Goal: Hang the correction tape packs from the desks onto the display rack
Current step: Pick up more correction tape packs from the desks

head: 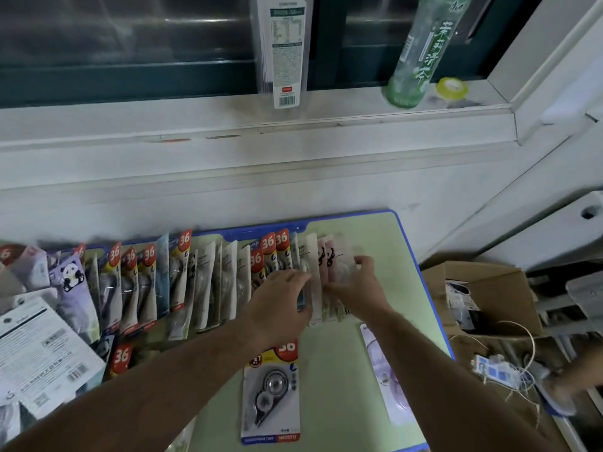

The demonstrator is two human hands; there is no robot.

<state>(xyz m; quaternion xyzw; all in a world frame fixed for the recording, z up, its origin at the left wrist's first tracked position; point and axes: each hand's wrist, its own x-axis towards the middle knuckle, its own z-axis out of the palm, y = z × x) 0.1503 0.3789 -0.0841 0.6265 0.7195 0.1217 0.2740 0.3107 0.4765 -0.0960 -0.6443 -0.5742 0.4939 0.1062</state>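
Nearest me, one loose pack lies flat on the desk, long axis twd me. Past it, my left hand and right hand pinch into the R end of the pack row; packs stand on edge, right hand nearer the end ones. Bottle on sill beyond.

The desk is pale green with a blue rim. Most packs in the row across it have a red corner with a white "36" over yellow. Left of those, one lilac pack has a black-and-white panda. At the row's right end, two pink packs carry small black panda marks. The bottle above the desk is green with white lettering.
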